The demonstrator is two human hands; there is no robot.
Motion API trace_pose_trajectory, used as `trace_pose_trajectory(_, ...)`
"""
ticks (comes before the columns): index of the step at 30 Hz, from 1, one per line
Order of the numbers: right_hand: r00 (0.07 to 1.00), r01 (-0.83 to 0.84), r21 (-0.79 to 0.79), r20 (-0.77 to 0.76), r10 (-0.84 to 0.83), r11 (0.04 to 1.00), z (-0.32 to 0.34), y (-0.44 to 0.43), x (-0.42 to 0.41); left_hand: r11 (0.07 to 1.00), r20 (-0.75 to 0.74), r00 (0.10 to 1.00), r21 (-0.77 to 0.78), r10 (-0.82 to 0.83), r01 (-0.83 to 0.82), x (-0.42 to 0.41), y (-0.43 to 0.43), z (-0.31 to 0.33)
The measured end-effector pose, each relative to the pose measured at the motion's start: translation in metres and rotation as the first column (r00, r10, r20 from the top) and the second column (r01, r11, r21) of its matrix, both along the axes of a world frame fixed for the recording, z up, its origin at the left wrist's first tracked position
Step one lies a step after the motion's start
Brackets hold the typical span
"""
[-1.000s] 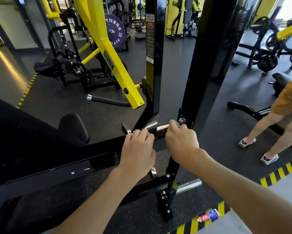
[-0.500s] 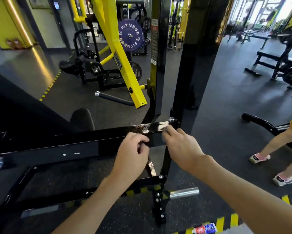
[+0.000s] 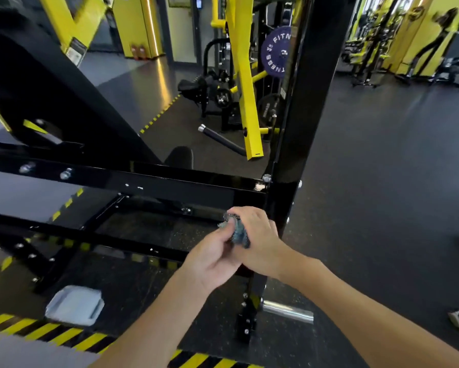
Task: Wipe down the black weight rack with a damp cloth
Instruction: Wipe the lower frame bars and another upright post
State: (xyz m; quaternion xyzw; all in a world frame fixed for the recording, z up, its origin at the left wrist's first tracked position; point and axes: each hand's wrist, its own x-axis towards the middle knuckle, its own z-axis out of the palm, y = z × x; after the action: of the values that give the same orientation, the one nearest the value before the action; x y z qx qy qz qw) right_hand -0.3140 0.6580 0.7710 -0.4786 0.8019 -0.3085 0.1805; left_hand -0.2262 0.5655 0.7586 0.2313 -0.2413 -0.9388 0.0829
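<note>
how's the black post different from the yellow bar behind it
The black post is wider, reaches the floor and is bolted to the crossbar; the yellow bar is slimmer, leans, and its lower end stops above the floor. Both are flat-sided metal beams.

My left hand [image 3: 209, 258] and right hand [image 3: 260, 240] are bare, left forearm [image 3: 154, 322] and right forearm [image 3: 356, 296] bare too, uncovered from wrist to the bottom edge of view, fingers slightly motion-blurred.

Black rack [image 3: 186, 185], grey-blue cloth [image 3: 237, 231], yellow-black floor stripes [image 3: 50, 334]
</note>
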Motion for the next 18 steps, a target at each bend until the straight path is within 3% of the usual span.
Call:
trace_pose_trajectory(3,0.988,-0.076,-0.023,0.134,0.079,0.997,0.011,-0.02,-0.013,0.988,-0.022,0.988,-0.007,0.153,-0.153,-0.013,-0.006,-0.005)
trace_pose_trajectory(5,0.987,-0.03,-0.119,0.156,0.048,0.992,0.021,-0.036,-0.03,0.955,-0.019,0.955,0.013,0.296,-0.296,-0.028,-0.014,-0.011)
trace_pose_trajectory(7,0.995,0.055,-0.195,0.087,-0.039,0.979,0.032,-0.057,-0.054,0.896,0.035,0.898,-0.085,0.439,-0.435,-0.047,-0.015,-0.015)
trace_pose_trajectory(9,0.989,0.147,-0.137,0.035,-0.144,0.98,0.043,-0.079,-0.075,0.819,0.099,0.833,-0.278,0.545,-0.503,-0.066,-0.01,-0.021)
trace_pose_trajectory(13,0.986,0.163,0.064,0.008,-0.164,0.985,0.034,-0.119,-0.105,0.649,0.154,0.741,-0.619,0.653,-0.443,-0.093,0.009,-0.031)
trace_pose_trajectory(18,0.991,0.08,0.231,-0.119,-0.054,0.97,0.004,-0.144,-0.117,0.599,0.181,0.71,-0.696,0.68,-0.396,-0.108,0.022,-0.038)
